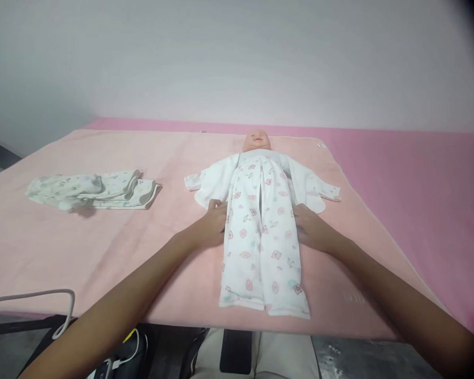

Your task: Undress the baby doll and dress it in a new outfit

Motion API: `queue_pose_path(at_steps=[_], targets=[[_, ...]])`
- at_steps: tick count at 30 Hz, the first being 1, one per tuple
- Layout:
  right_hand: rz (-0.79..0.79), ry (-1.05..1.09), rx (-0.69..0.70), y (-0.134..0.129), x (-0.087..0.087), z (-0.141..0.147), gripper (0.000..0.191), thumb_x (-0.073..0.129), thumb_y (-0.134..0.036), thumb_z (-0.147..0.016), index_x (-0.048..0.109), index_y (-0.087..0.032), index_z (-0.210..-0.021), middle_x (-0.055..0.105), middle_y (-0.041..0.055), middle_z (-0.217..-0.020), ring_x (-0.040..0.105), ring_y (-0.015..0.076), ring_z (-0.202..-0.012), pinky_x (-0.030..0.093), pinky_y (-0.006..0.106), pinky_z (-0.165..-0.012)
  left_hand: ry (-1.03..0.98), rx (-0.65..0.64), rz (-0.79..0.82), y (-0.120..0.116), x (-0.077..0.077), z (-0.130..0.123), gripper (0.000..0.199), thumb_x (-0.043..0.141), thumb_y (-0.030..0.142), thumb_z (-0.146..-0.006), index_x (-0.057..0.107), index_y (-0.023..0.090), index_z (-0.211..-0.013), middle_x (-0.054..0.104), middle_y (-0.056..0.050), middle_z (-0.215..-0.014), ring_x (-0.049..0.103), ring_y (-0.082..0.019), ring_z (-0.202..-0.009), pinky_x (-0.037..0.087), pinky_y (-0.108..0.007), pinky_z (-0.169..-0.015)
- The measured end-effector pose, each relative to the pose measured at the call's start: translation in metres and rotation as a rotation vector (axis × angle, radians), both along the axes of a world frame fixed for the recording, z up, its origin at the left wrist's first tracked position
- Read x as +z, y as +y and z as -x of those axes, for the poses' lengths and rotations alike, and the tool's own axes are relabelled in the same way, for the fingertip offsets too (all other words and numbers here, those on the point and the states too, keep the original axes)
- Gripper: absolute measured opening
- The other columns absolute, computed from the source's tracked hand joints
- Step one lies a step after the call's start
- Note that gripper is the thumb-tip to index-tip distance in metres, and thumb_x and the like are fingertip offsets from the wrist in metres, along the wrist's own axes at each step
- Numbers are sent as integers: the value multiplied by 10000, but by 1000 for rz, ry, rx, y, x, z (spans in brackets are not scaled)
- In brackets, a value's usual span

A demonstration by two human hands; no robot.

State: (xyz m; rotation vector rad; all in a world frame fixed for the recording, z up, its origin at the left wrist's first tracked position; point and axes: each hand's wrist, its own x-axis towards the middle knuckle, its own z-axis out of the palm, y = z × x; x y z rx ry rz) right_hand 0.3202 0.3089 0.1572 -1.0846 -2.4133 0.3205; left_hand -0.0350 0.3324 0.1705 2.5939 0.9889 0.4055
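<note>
Here are the printed trousers [278, 221], laid over the doll [258, 140], waist up by its chin, long axis running straight toward me, leg ends nearest my lap. My left hand [209, 226] is at one side edge, my right hand [312, 226] at the other, so the cloth lies between them, neither clearly nearer. Fingers curl inward at the edges (tips tucked out of sight, so I can't tell whether they're pinching). Outward, the white top's [221, 181] sleeves spread wide over the pink blanket [174, 284].
</note>
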Motion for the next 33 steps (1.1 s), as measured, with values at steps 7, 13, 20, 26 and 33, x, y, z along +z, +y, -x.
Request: queue_pose_path(at_steps=[7, 13, 20, 26, 33], targets=[[184, 203, -528, 4, 33, -41, 330, 644, -566, -1111, 756, -256, -1093, 789, 75, -949, 702, 279, -845, 515, 400, -754, -258, 484, -44, 11, 16, 28, 265, 536, 419, -1106, 685, 231, -993, 716, -126, -1170, 616, -351, -1150, 494, -551, -1060], [289, -113, -815, 17, 23, -59, 383, 757, -567, -983, 590, -252, -843, 748, 129, -898, 687, 346, -822, 486, 437, -742, -75, 892, 6, 26, 12, 42, 328, 770, 502, -896, 581, 235, -921, 732, -159, -1019, 635, -464, -1163, 464, -625, -1088], [481, 661, -523, 41, 85, -29, 292, 695, -517, -998, 704, -238, -1083, 757, 77, -984, 723, 299, -963, 570, 398, -810, -730, 779, 130, 48, 56, 4, 76, 613, 289, -941, 586, 221, -921, 711, -70, -979, 689, -263, -924, 538, -363, -810], [35, 370, -69, 26, 101, 57, 127, 677, -327, -996, 610, -255, -1076, 687, 51, -1008, 648, 247, -915, 551, 404, -865, -487, 67, -112, 23, 75, -66, 144, 566, 126, -917, 569, 241, -1003, 721, -98, -1178, 682, -282, -1146, 575, -454, -1066], [-76, 253, -188, -21, 46, 15, 279, 712, -448, -1101, 614, -272, -1294, 700, 99, -1199, 658, 297, -1037, 552, 458, -931, -385, 291, -167, -16, 22, 3, 452, 716, 390, -1033, 551, 237, -1426, 667, -146, -1458, 671, -304, -1257, 580, -448, -1027]])
